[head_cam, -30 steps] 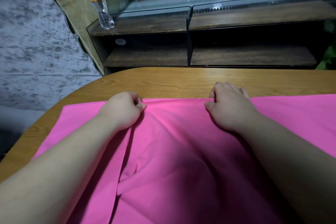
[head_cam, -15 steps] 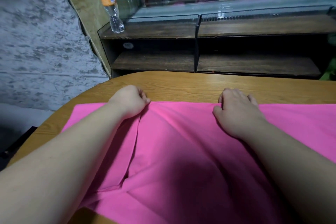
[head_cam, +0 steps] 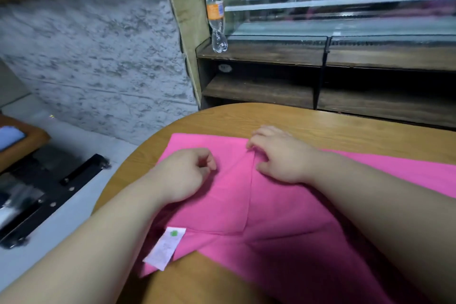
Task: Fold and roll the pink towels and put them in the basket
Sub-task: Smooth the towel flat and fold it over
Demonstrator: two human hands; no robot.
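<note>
The right grip [head_cam: 283,155] pinches the pink towel [head_cam: 283,242] at the far end of its folded edge. The left grip [head_cam: 182,175] is clenched just beside it over the cloth, holding nothing. The towel lies spread on the wooden worktop [head_cam: 320,123], with a white label [head_cam: 165,248] at its near corner.

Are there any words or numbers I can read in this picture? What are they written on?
On the white care tag sewn to the pink towel: a green mark and faint print, too blurred to read.
On the orange label of the clear plastic bottle: too small and blurred to read.
No other writing can be made out.
</note>
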